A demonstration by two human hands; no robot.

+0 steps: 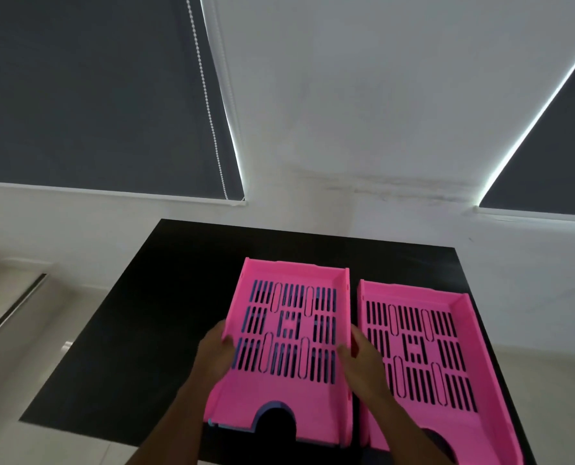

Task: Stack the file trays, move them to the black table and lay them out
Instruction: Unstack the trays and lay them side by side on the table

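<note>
Head view: two pink slotted plastic file trays on black tabletop [145, 297]. Right pink slotted plastic file tray [447, 357] already flat on tabletop; left pink slotted plastic file tray [293, 333] held by both hands, seemingly sitting on a bluish tray [269, 407] whose edge peeks out at the front notch. Left hand [214, 355] grips the left side wall, fingers [227, 342] curled over the rim; right hand [363, 357] clamps the right wall, wedged in the gap between the two pink trays. Likely step: lift top tray off the stack and lay it out. Do it well: lift straight up, keep it level, avoid nudging the right tray, set down on bare tabletop to the left.
</note>
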